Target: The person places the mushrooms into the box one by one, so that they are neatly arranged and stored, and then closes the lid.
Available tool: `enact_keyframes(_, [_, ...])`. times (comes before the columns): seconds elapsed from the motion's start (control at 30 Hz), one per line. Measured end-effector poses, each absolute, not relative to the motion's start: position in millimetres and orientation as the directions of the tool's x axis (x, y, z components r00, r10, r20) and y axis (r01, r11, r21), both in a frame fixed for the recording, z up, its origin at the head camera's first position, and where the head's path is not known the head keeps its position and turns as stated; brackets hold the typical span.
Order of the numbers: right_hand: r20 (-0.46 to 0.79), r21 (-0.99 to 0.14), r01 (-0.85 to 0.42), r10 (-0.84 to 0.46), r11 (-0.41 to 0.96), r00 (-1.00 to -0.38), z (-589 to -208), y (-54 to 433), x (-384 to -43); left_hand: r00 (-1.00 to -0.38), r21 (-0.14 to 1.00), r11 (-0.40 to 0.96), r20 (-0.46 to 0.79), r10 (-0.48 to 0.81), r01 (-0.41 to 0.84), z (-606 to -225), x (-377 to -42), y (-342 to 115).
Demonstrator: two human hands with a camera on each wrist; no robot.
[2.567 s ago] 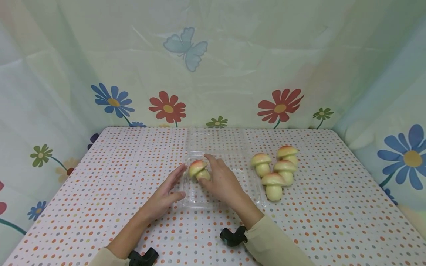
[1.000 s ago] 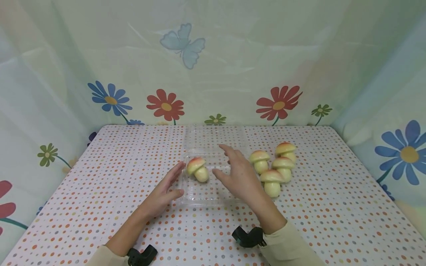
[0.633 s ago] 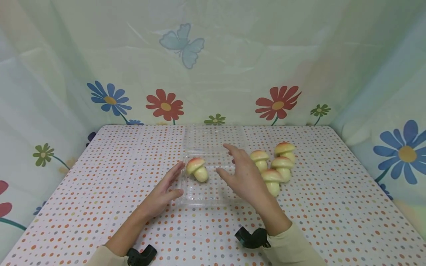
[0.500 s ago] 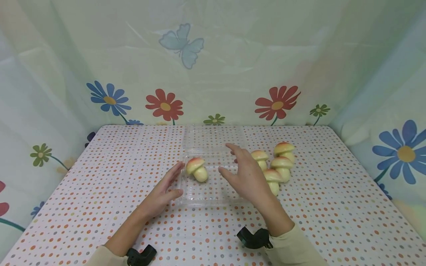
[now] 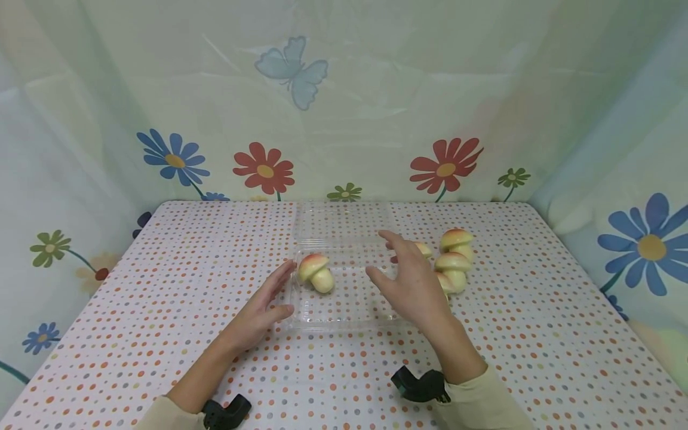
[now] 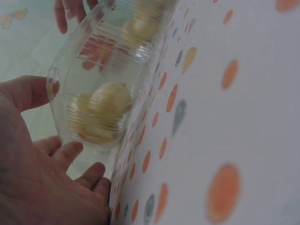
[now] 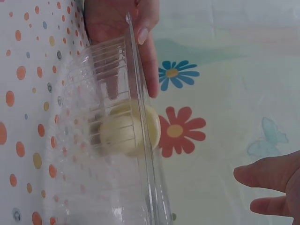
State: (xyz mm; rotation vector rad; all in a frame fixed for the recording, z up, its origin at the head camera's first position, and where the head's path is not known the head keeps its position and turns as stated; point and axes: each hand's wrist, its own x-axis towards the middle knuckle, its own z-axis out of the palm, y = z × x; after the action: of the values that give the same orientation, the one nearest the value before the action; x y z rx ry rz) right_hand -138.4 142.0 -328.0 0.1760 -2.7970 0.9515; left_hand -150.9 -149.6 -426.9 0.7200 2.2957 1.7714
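Note:
A mushroom-shaped piece, pale yellow with a reddish cap, lies tilted in the left side of a clear plastic clamshell box. My left hand is at the box's left edge, fingers extended; in the left wrist view its thumb touches the rim. Above the box's right side hovers my right hand, thumb and fingers apart and holding nothing. It partly hides the group of several similar mushrooms to the right. The right wrist view shows the boxed mushroom through the clear wall.
The box's lid is folded back toward the table's far edge. A dotted cloth covers the table. Behind and at the sides hangs a floral curtain. A black wrist camera sits at each wrist.
My right hand has let go of the mushroom in the box and moved right, toward the group, now covering part of it. My left hand has stayed at the box's left edge.

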Motion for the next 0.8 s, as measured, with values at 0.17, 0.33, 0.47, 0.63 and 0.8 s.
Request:
enact_keyframes(0.17, [0.200, -0.591, -0.150, -0.037, 0.793, -0.979, -327.2, 148.7, -137.1, -0.873, 0.945, 0.178, 0.169, 0.458, 0.276, -426.1, -150.8, -149.8])
enact_keyframes(0.33, [0.188, -0.596, -0.139, -0.031, 0.791, -0.982, -326.5, 158.3, -133.4, -0.870, 0.946, 0.172, 0.170, 0.463, 0.276, -427.5, -150.5, -149.7])
enact_keyframes(0.47, [0.187, -0.584, -0.125, -0.018, 0.802, -0.982, -327.9, 168.1, -131.3, -0.868, 0.949, 0.164, 0.167, 0.467, 0.271, -428.4, -150.1, -150.0])
enact_keyframes(0.63, [0.196, -0.570, -0.104, 0.012, 0.815, -0.981, -325.8, 180.2, -131.7, -0.870, 0.945, 0.176, 0.168, 0.463, 0.276, -427.5, -150.8, -150.0])
enact_keyframes(0.8, [0.170, -0.584, -0.067, 0.041, 0.809, -0.985, -322.8, 192.2, -132.6, -0.870, 0.945, 0.177, 0.168, 0.464, 0.276, -426.5, -150.6, -149.6])
